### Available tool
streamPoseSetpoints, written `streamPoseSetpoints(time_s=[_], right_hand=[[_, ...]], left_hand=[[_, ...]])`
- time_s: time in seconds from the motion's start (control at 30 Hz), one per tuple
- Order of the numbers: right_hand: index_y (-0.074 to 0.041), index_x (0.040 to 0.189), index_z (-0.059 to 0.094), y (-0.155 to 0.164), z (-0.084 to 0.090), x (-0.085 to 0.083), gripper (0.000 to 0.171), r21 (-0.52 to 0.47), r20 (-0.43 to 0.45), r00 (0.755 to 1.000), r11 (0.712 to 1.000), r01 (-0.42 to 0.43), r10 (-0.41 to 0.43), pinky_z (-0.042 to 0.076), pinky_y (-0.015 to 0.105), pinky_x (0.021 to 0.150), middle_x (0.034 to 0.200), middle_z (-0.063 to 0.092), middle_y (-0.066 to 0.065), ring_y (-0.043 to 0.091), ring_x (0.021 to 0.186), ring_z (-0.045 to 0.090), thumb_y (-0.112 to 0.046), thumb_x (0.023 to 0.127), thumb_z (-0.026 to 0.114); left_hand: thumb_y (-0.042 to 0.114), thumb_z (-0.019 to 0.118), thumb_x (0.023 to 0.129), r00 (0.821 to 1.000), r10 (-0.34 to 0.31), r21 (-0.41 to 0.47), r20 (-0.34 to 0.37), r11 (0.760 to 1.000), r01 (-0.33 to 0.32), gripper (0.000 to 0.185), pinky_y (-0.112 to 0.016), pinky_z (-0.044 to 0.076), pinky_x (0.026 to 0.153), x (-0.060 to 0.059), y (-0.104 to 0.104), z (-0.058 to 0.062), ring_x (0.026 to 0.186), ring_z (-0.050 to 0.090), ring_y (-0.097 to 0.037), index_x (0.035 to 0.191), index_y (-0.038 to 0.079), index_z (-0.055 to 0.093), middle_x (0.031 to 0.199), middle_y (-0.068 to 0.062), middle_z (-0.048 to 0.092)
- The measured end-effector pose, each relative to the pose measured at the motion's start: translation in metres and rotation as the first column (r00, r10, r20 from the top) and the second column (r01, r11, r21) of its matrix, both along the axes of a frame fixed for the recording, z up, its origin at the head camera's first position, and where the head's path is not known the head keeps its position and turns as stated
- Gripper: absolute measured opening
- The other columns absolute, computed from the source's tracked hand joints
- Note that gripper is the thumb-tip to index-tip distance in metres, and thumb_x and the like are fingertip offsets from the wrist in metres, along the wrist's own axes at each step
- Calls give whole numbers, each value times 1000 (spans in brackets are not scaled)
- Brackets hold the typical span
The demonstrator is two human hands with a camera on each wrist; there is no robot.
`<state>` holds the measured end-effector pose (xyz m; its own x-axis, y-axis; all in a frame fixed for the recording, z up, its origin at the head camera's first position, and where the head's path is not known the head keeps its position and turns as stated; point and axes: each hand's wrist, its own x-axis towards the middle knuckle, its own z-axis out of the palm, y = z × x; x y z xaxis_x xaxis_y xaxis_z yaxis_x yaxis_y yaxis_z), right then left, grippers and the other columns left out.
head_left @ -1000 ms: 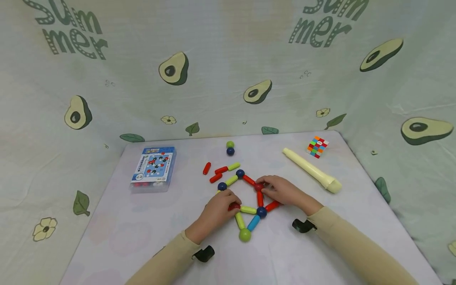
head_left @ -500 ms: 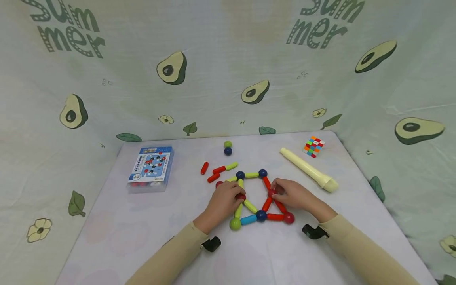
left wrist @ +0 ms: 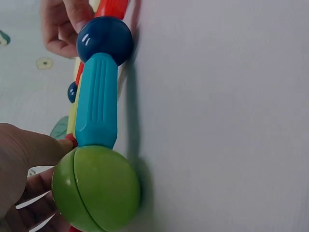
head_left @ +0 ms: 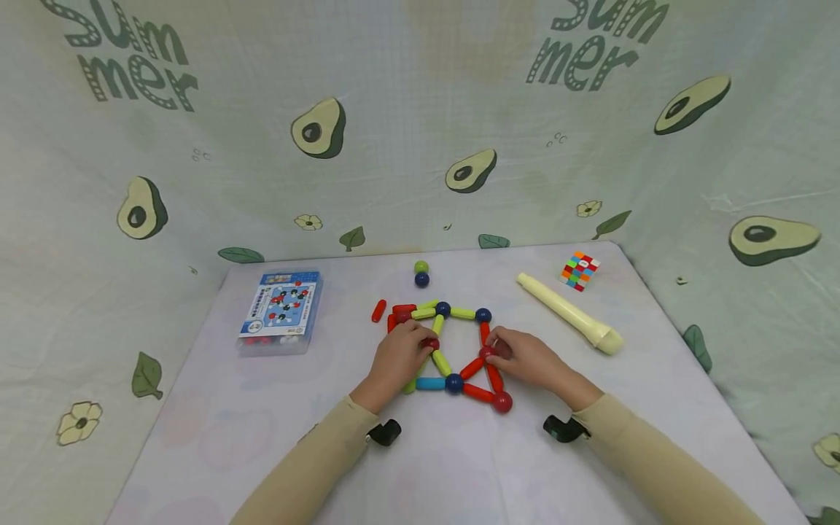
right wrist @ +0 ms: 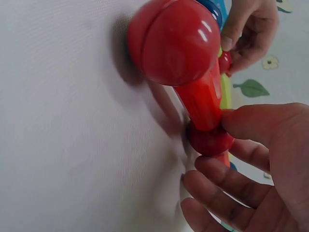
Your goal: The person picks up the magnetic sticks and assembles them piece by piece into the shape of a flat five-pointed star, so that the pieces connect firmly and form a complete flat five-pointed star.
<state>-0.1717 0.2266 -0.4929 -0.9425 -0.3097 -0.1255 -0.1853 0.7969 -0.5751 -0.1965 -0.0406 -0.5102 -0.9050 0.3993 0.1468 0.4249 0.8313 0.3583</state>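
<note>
A flat frame of magnetic rods and balls lies on the table between both hands. My left hand point(head_left: 399, 359) pinches a red ball point(head_left: 431, 344) at its left inner joint. My right hand point(head_left: 528, 356) pinches another red ball point(head_left: 487, 354) on its right side. Nearest me are a dark blue ball point(head_left: 454, 383), a light blue rod point(head_left: 430, 383) and a red corner ball point(head_left: 502, 402). The green ball point(left wrist: 96, 188) is large in the left wrist view, mostly covered by the left hand in the head view. Yellow-green rods point(head_left: 463, 313) and dark blue balls form the far side.
Loose red rods point(head_left: 378, 310) lie close to the frame's left end. Behind are a green ball point(head_left: 421, 267) and a dark blue ball point(head_left: 422, 280). A boxed set point(head_left: 281, 313) stands left; a pale yellow tube point(head_left: 569, 313) and a puzzle cube point(head_left: 580, 271) are right.
The frame has turned clockwise and shifted left between my hands. Its green ball went from the near side to the left, and its left end now reaches the loose rods.
</note>
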Motion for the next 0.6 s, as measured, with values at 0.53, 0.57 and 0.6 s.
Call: streamPoseSetpoints(time_s=[0.53, 0.57, 0.6], right_hand=[[-15, 113, 66, -8, -6, 1, 22, -88, -30, 999, 996, 18, -21, 52, 29, 73, 91, 64, -6, 13, 83, 59, -18, 93, 75], [-15, 113, 66, -7, -7, 2, 22, -95, -34, 999, 995, 9, -12, 52, 30, 74, 91, 64, -6, 12, 83, 59, -18, 93, 75], [-15, 113, 66, -7, -7, 2, 22, -105, -33, 999, 994, 4, -7, 53, 30, 75, 91, 65, -7, 12, 84, 59, -18, 93, 76]], left_hand=[[33, 76, 92, 999, -50, -7, -19, 999, 50, 32, -38, 50, 96, 17, 26, 7, 109, 63, -18, 121, 20, 74, 116, 2, 70], [32, 76, 93, 998, -63, -2, -6, 998, 63, 33, -37, 50, 97, 19, 30, 7, 110, 64, -17, 123, 20, 73, 117, 2, 70], [32, 75, 94, 997, -74, 5, 11, 997, 74, 33, -36, 51, 96, 21, 34, 7, 110, 64, -17, 124, 20, 72, 118, 2, 70]])
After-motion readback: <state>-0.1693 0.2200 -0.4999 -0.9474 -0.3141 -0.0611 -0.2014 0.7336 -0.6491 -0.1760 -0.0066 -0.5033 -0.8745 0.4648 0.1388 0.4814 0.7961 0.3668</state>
